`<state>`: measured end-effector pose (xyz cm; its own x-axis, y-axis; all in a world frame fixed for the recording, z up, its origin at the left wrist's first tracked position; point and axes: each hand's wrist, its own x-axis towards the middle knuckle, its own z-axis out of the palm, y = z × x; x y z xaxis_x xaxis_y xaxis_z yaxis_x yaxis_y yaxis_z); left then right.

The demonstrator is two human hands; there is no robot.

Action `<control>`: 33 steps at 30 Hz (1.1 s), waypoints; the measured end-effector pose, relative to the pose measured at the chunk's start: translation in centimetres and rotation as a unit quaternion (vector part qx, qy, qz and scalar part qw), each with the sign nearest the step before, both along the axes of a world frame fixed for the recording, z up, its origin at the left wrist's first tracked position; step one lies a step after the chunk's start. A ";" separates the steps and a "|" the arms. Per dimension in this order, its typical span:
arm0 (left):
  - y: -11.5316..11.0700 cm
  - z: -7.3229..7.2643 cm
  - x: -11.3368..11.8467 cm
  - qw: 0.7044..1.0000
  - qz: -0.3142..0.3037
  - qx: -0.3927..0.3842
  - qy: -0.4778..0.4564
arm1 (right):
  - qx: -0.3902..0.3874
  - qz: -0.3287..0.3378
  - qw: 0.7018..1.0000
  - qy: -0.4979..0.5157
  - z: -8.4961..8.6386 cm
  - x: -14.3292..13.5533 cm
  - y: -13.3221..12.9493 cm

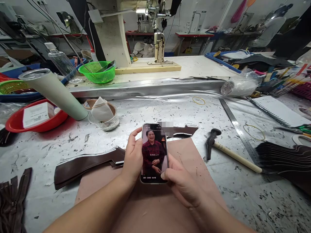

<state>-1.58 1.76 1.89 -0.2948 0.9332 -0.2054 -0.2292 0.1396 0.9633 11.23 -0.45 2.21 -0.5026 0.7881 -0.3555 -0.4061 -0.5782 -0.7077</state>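
Observation:
A phone (154,153) with its screen lit is held upright between my two hands, showing a person in a dark red checked shirt. My left hand (133,157) wraps round its left edge. On the lower right edge, my right hand (181,181) grips it, the thumb at the screen's bottom corner. Under my hands lies a pinkish-brown sheet (145,207). A dark brown leather piece (85,165) rests at its left upper edge, and another leather piece (186,130) lies behind the phone, partly hidden.
A hammer (233,155), steel ruler (239,131) and stacked dark strips (286,161) lie right. At left stand a red basin (55,121), tall cup (58,94) and string roll (107,124). A green basket (99,76) and sewing machine (114,35) are behind.

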 end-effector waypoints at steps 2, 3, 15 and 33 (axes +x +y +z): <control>0.1 -0.1 0.0 1.000 -0.001 0.004 -0.005 | -0.006 -0.006 1.000 0.000 0.1 -0.1 0.0; 0.1 -0.1 0.0 1.000 -0.002 0.006 -0.004 | -0.005 -0.003 1.000 0.001 0.1 -0.1 0.0; 0.1 0.2 0.1 1.000 0.007 -0.007 0.014 | -0.014 -0.006 1.000 -0.010 0.1 0.0 0.0; 0.0 -0.2 -0.1 1.000 0.012 -0.002 0.028 | 0.016 0.011 0.999 -0.027 0.6 0.0 0.1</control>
<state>-1.68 1.80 1.66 -0.3289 0.9247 -0.1918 -0.1787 0.1385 0.9741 11.21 -0.33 2.84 -0.5005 0.7885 -0.3574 -0.3552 -0.5635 -0.7458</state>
